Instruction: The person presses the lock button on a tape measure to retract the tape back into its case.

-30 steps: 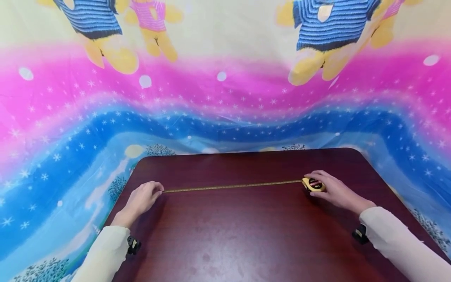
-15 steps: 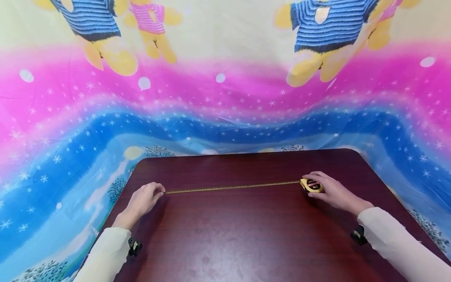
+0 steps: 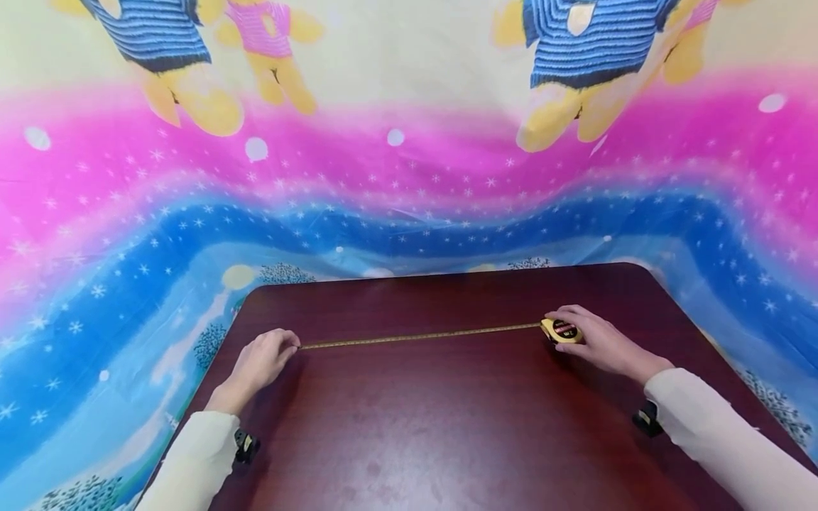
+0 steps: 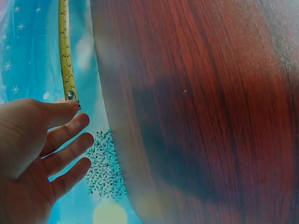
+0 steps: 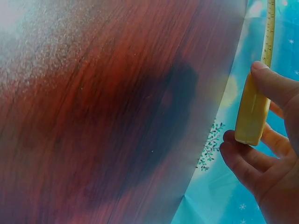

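Observation:
A yellow tape measure [image 3: 562, 331] with a black round label is gripped by my right hand [image 3: 603, 342], thumb on one side and fingers on the other. Its yellow blade [image 3: 418, 337] stretches left above the table to my left hand [image 3: 260, 362]. In the left wrist view the blade's metal end hook [image 4: 71, 96] is pinched at the thumb tip; the other fingers [image 4: 70, 154] spread loosely below. The right wrist view has the tape measure's case [image 5: 252, 112] edge-on between thumb and fingers, with the blade leaving its top.
Under both hands is a dark reddish-brown table [image 3: 409, 419] with rounded far corners. A patterned cloth [image 3: 396, 177] in pink and blue hangs behind it and along both sides. Black wrist-worn devices [image 3: 246, 446] sit at the cream sleeves [image 3: 192, 454].
My right hand has shifted slightly left with the tape measure, and the drawn-out blade looks a little shorter. The left hand keeps its pinch on the end, almost still.

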Demonstrator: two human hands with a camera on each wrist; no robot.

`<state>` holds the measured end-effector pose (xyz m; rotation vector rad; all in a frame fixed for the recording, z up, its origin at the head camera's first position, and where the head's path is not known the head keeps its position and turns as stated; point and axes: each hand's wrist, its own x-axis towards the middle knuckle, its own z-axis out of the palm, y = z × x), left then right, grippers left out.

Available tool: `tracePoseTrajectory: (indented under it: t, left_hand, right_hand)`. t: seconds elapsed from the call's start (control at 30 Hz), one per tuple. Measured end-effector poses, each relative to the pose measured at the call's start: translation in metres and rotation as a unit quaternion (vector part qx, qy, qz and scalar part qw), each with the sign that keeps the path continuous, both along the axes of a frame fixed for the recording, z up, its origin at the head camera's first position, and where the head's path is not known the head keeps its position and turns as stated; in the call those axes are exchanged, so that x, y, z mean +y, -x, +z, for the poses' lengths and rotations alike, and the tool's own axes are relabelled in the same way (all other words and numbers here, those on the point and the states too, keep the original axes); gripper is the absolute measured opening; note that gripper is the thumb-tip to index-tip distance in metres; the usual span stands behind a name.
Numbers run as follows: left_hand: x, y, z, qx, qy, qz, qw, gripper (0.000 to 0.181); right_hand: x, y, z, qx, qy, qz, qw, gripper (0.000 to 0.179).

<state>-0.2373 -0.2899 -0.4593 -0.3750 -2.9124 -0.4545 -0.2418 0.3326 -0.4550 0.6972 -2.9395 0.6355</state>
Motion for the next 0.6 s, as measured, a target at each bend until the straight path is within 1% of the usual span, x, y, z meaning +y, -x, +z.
tracePoseTrajectory:
  t: [0.27,0.47,0.6]
  left_hand:
    - [0.0017,0.0015,-0.0039,-0.007,-0.001,0.002,1.0,0.005]
    - [0.0034,0.0019,-0.0056,-0.012,0.002,0.002,0.9999,0.005]
    - [0.0065,0.003,-0.0048,-0.012,-0.002,-0.006,0.9999,0.005]
  right_hand:
    - [-0.0005,-0.0006,0.0031,-0.017,0.0,0.001,0.9999,0.058]
    - [-0.0034,0.0009,-0.0017,-0.023,-0.002,0.001,0.9997,0.06]
    - [-0.0063,0.0002,-0.006,-0.034,-0.001,-0.001,0.9994,0.06]
